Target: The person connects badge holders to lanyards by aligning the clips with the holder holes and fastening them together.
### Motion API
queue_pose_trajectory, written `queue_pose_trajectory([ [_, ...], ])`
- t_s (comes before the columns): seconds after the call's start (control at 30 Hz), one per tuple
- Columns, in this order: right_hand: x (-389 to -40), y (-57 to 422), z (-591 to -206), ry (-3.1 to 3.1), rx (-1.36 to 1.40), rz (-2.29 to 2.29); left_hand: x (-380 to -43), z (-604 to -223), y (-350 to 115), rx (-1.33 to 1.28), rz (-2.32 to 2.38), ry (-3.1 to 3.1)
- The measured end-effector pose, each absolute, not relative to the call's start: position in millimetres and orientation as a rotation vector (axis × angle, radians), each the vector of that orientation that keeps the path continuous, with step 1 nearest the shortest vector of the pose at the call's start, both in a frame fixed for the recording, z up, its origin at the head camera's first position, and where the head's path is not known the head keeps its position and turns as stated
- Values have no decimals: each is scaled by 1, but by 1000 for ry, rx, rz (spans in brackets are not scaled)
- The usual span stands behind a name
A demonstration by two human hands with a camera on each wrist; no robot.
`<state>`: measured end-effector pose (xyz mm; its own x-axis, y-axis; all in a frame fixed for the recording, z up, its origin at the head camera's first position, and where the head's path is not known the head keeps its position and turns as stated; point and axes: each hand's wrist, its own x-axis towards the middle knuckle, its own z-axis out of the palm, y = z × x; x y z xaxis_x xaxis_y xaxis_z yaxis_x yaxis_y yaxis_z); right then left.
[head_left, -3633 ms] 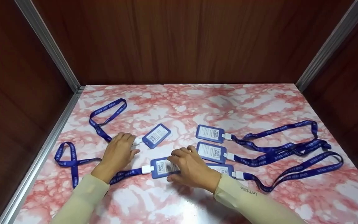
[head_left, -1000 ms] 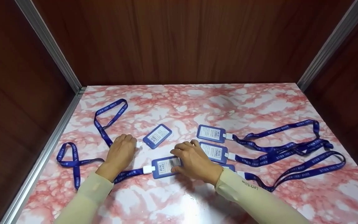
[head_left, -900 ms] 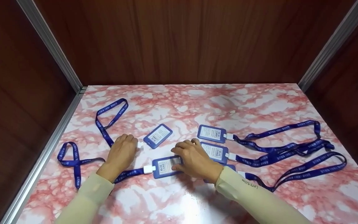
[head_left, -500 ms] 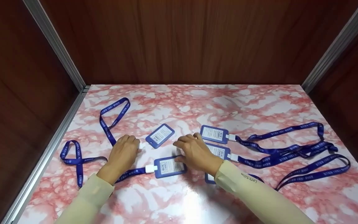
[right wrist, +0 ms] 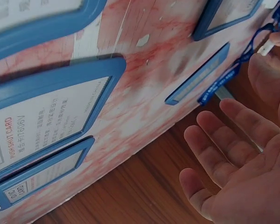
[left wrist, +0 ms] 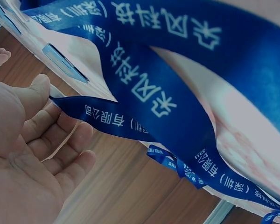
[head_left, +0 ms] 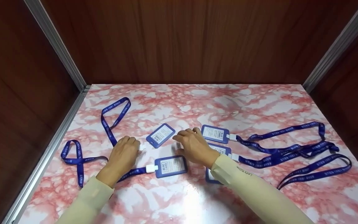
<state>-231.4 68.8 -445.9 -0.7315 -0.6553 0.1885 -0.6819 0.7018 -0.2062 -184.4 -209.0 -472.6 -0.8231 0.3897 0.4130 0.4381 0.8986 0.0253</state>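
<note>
My left hand (head_left: 123,154) pinches the white clip (head_left: 142,147) of a blue lanyard (head_left: 107,126); in the left wrist view, thumb and forefinger hold the lanyard's end (left wrist: 67,103). A loose blue-framed badge holder (head_left: 161,135) lies just right of that clip, apart from it. My right hand (head_left: 194,147) hovers between this holder and the right-hand badges, fingers loosely bent with nothing in them, as the right wrist view of the hand (right wrist: 238,154) also shows. Below it lies another badge holder (head_left: 176,165), joined by a white clip (head_left: 150,168) to its lanyard.
On the right lie an upper badge holder (head_left: 215,134), a middle one (head_left: 227,150) and a lower one (head_left: 210,178) partly under my right sleeve. Their lanyards (head_left: 294,149) trail right and partly overlap. Dark wood panels (head_left: 182,43) enclose the marbled table (head_left: 185,102).
My right hand has come off the lower left badge holder and moved up towards the loose one. My left hand stays at the white clip. The head view has shifted slightly.
</note>
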Motion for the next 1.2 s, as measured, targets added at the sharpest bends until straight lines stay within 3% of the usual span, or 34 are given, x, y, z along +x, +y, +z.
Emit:
queue_pose_trajectory([
  [1.2,-269,33,-451,-2898,1067,211,-176,-474,-212,-602,-146,-2675],
])
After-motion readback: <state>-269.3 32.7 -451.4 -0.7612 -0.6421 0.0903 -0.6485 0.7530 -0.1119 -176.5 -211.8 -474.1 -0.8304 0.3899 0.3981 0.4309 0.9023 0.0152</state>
